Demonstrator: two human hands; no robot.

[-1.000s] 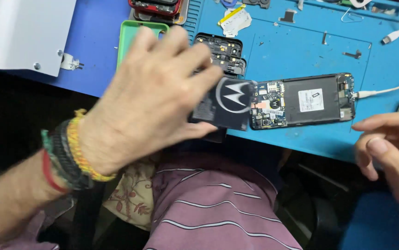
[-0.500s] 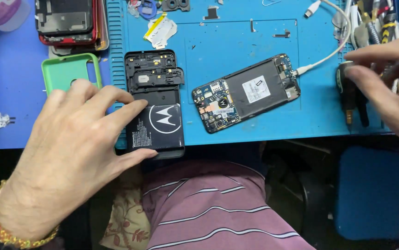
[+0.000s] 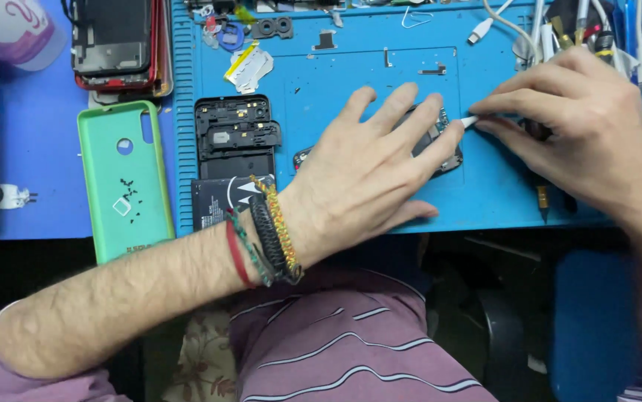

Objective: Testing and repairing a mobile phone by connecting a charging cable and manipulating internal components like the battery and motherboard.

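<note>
two hands meet at the opened phone [image 3: 440,145], which lies on the blue work mat [image 3: 336,112] a little right of the mat's middle and nearer its front edge than its back one. most of the phone is hidden: the left hand [image 3: 369,175] rests flat on it, fingers spread wide and pointing toward the mat's back right corner, so only the dark right end of the body shows past the fingertips. the right hand [image 3: 589,141] comes in from the mat's right edge with thumb and forefinger pinched narrow on the white cable plug [image 3: 470,120], whose tip is just at the phone's upper right end; i cannot tell whether it is seated in the port or just clear of it.

judging by this, the step in hand is working that plug at the phone's end while the other hand pins the body down. the next move seems to call for a straight motion along the phone's long axis, with the flat hand keeping the body from sliding on the mat.

just left of the wrist, near the mat's front left corner, lies the black battery [image 3: 216,201], partly under the bracelets, and behind it the black inner frame [image 3: 235,134]. off the mat's left edge, on the desk, lies the green case [image 3: 123,179], with a stack of phone parts [image 3: 116,45] toward the back left corner. tools crowd the back right corner.
</note>
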